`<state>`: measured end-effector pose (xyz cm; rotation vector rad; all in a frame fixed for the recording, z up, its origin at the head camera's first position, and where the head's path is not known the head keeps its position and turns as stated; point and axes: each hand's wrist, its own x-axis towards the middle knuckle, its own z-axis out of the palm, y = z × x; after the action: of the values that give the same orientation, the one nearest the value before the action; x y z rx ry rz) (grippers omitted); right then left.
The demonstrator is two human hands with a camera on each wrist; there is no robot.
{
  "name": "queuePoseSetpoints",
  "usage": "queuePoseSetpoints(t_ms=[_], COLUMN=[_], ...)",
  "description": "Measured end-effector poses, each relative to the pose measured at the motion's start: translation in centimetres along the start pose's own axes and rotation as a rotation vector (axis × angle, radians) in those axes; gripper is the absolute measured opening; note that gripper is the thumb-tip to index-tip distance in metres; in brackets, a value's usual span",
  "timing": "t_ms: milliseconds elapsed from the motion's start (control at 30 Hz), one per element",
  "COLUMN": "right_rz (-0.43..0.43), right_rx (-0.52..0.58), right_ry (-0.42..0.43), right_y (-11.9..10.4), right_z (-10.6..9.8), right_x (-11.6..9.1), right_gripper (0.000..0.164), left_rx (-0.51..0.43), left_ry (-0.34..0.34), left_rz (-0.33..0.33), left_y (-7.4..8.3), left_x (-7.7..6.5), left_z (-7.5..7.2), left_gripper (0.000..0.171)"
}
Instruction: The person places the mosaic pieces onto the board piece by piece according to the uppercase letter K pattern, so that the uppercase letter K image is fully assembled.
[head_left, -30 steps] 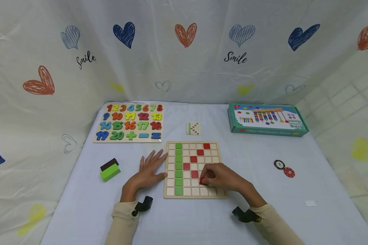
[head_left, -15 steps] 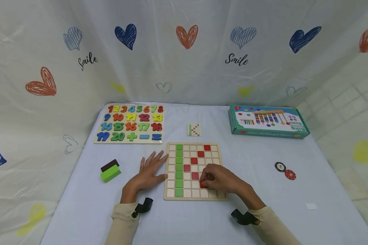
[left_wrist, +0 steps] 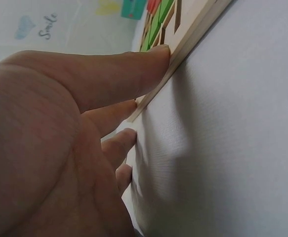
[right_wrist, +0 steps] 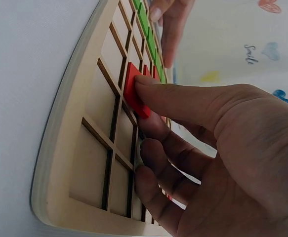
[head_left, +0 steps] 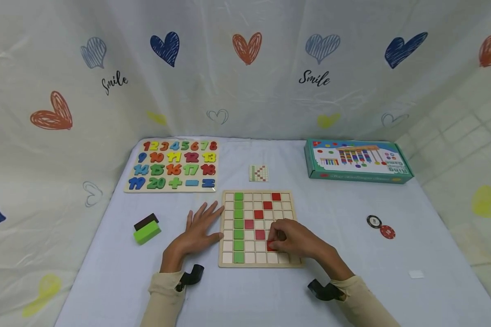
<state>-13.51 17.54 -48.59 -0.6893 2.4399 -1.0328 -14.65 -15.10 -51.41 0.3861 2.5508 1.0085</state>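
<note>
A wooden grid board (head_left: 249,265) lies on the white cloth, with a column of green tiles (head_left: 238,234) and a slanting line of red tiles (head_left: 258,214) in its cells. My right hand (head_left: 296,238) pinches a red tile (right_wrist: 135,91) between thumb and forefinger. That tile stands slightly proud of its cell in the right wrist view; in the head view the fingers cover part of it. At the board's left side my left hand (head_left: 196,234) lies spread, with thumb (left_wrist: 148,69) and fingertips touching the wooden edge.
Behind the board are a number puzzle (head_left: 172,164), a small pattern card (head_left: 258,173) and a green game box (head_left: 358,161). Green and dark blocks (head_left: 147,231) lie left; a black chip (head_left: 374,221), a red chip (head_left: 388,232) and a white paper slip (head_left: 416,274) lie right.
My right hand has lowered the red tile slightly and it now sits flatter over its cell. The left hand keeps its place at the board's edge.
</note>
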Motion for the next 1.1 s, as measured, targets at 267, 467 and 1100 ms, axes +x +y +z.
queuePoseSetpoints(t_ms=[267, 467, 1100], right_rz=[0.011, 0.001, 0.279], right_rx=[-0.002, -0.011, -0.146], right_ry=[0.021, 0.027, 0.096], right_y=[0.1, 0.2, 2.0], right_z=[0.1, 0.1, -7.2], right_x=[0.1, 0.2, -5.3], right_gripper=[0.012, 0.012, 0.029], left_rx=[0.003, 0.005, 0.006], left_ry=[0.005, 0.002, 0.002], left_rz=[0.01, 0.007, 0.01], left_y=[-0.2, -0.2, -0.4], left_x=[0.2, 0.2, 0.0], left_z=[0.1, -0.1, 0.1], left_gripper=[0.083, 0.083, 0.083])
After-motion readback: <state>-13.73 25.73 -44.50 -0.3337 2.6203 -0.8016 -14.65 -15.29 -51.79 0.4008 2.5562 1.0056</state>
